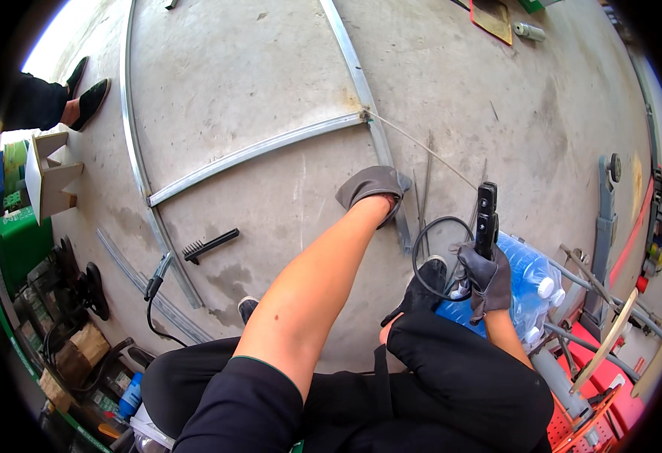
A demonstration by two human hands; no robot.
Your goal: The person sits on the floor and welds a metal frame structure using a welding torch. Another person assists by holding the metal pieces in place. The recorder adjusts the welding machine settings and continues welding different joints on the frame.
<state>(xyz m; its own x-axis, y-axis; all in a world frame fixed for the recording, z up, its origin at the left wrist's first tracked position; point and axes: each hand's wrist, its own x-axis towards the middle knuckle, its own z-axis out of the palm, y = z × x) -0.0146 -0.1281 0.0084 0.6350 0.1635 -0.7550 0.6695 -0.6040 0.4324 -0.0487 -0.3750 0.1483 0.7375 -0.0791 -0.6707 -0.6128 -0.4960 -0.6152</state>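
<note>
My right hand (pixel 486 281), in a grey work glove, is closed round a black welding electrode holder (pixel 486 219). A thin welding rod (pixel 429 149) runs from the holder to the corner joint (pixel 365 115) of a metal frame, its tip at the joint. My left hand (pixel 374 190), also gloved, grips the frame's right-hand bar (pixel 352 64) just below that joint; its fingers are mostly hidden. A crossbar (pixel 255 157) links this bar to the left-hand bar (pixel 129 113). An earth clamp (pixel 159 275) sits on the left bar's near end.
A wire brush (pixel 210 245) lies inside the frame. Loose rods (pixel 426 181) lie beside the right bar. Plastic-wrapped bottles (pixel 531 275) stand by my right knee, near red crates (pixel 599 392). Another person's feet (pixel 89 104) are at far left, above a white box (pixel 50 177).
</note>
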